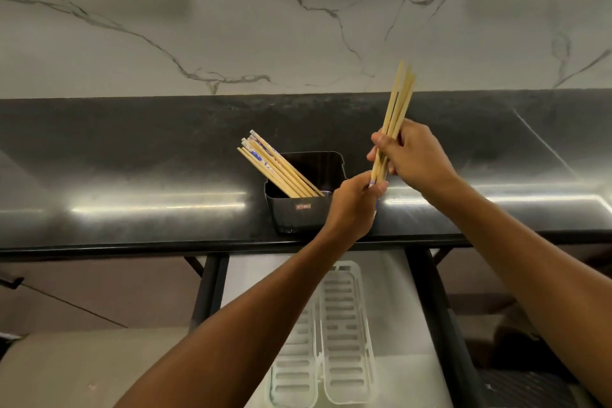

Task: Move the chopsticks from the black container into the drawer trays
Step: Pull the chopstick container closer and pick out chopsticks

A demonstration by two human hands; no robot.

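My right hand (414, 156) is curled round a bundle of chopsticks (395, 109), tips pointing up and away. Left hand (354, 202) pinches the bundle's lower ends, squaring them up. Both hover over the worktop's (132, 156) front edge, just right of the black container (303, 215). Container sits at that front edge, more chopsticks leaning out toward its back left corner. Drawer trays (344, 334), white and slotted, lie below in the open drawer, nothing in them that I can see. Step: first batch lifted, being aligned. Next, I reckon: lower the bundle, turn it lengthwise to match a tray, release together.
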